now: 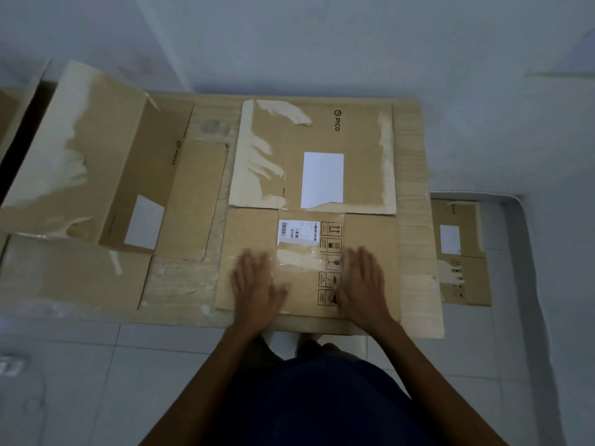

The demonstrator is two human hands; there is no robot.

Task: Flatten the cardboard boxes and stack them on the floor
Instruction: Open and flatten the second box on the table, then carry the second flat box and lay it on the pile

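A flattened brown cardboard box [318, 175] with a white label and a PICO mark lies on a wooden table [415, 252]. Both my hands lie flat on its near panel, fingers straight. My left hand [256, 286] presses the left part, my right hand [363, 283] the right part beside the printed handling symbols. A second box [96, 162] stands unflattened at the table's left, its flaps spread open. On the floor to the right lies another flattened box [462, 252].
The table stands against a pale wall. White floor tiles [96, 365] run in front of it and to the right, where a grey strip [521, 252] borders the floor. My legs and feet are under the table's near edge.
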